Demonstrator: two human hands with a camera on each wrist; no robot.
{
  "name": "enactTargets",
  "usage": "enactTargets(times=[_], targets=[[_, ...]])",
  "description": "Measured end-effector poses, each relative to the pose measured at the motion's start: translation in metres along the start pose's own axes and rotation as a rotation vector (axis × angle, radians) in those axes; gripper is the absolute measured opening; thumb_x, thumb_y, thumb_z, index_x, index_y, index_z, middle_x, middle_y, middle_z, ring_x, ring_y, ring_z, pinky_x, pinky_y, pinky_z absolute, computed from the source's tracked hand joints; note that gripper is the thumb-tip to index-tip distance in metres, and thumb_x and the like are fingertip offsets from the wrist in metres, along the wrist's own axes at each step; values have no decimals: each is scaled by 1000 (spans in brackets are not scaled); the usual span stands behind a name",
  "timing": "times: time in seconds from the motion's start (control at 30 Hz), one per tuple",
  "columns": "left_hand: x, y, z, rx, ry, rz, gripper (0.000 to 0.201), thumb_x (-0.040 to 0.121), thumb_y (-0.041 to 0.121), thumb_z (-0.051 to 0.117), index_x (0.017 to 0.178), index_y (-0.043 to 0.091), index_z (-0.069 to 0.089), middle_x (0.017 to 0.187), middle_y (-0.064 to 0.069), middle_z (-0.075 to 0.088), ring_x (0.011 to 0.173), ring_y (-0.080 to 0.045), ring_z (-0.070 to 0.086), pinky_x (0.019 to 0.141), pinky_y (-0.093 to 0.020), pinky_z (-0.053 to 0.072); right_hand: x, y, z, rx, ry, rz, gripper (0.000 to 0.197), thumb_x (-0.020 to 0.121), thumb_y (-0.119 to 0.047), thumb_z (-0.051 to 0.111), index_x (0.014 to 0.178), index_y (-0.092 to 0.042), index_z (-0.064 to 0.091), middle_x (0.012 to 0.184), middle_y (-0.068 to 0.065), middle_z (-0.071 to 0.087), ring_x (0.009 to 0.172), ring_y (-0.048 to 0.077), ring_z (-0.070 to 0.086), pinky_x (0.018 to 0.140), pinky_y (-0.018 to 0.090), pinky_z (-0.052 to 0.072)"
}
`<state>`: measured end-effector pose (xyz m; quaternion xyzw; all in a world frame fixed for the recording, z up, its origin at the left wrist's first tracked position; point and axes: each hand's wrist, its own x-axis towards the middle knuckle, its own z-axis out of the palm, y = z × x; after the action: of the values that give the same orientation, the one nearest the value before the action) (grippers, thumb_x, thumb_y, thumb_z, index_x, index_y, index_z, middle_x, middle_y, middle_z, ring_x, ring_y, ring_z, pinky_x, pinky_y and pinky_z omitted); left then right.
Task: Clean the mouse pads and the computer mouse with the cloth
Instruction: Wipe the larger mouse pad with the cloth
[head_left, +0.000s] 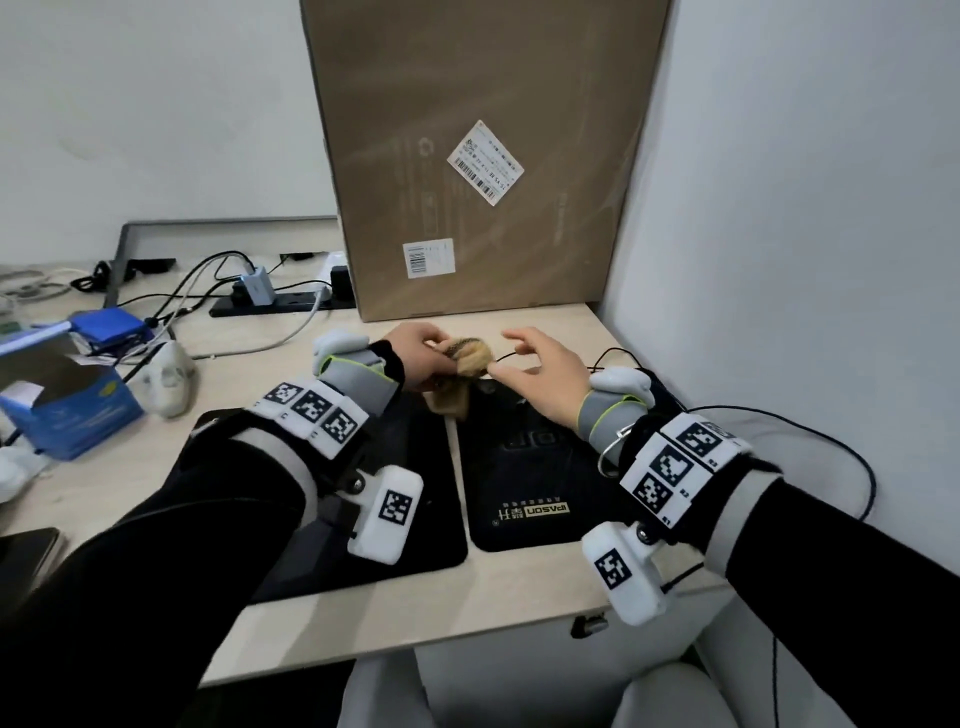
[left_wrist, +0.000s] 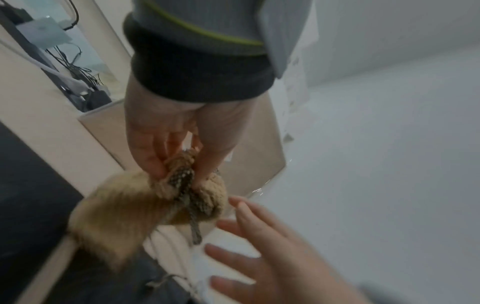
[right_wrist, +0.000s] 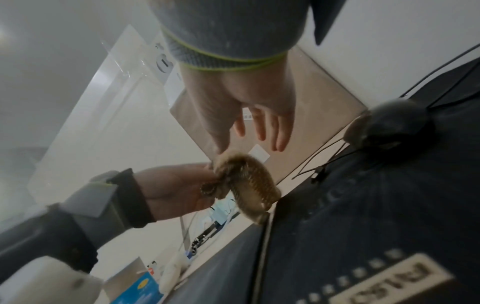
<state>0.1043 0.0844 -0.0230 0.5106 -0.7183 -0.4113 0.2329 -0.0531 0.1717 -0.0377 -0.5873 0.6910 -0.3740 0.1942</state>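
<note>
My left hand (head_left: 422, 353) pinches the bunched tan cloth (head_left: 470, 358) in the air above the far ends of the two black mouse pads (head_left: 540, 467), which lie side by side toward the counter's (head_left: 519, 613) right edge. My right hand (head_left: 540, 374) is spread, fingers loose, thumb just touching the cloth and holding nothing. The black computer mouse (right_wrist: 392, 123) sits at the far right corner of the right pad, its cable looping toward the wall. I judge the risk is in the handover: the cloth is wadded, so a loose pinch could drop it, and my right wrist reaching for the mouse could snag that cable and drag it off the pad
</note>
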Motion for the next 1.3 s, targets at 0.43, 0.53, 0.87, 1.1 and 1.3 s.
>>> enactTargets(times=[0.43,0.53,0.87,1.1,1.3], targets=[[-36,-25,28,65,-147,-29,46,90,-8,43,134,2,50,136,-14,55,118,-19,54,74,-5,45,1,14,17,-193,6,120,44,82,-27,66,121,-17,50,119,11,62,112,28,57,92,29,42],[-36,-34,46,334,-265,-66,52,90,-8,38,141,0,36,142,-16,47,133,-26,45,107,-25,35,-6,24,31,-475,-275,67,43,86,-38,59,125,-22,53,127,9,60,117,29,55,95,29,41],[-20,-33,53,577,-261,-106,37,101,19,37,121,-7,54,126,-28,56,125,-36,50,96,-36,41,-46,16,31,-595,-475,-93,34,81,-26,55,114,-20,46,105,12,64,95,33,61,84,38,50],[-32,-46,38,428,-224,-101,41,97,2,36,137,-4,40,144,-18,45,135,-27,41,107,-26,31,-95,-3,4,-126,-755,-31,43,56,-27,61,92,-3,59,81,5,58,76,15,52,72,33,44],[-51,-56,9,265,-198,-133,55,91,-16,28,144,-3,29,148,-21,38,139,-29,35,110,-27,26,-75,-24,-29,324,-440,176,24,84,2,50,69,-14,60,58,-9,65,57,2,61,52,13,47]])
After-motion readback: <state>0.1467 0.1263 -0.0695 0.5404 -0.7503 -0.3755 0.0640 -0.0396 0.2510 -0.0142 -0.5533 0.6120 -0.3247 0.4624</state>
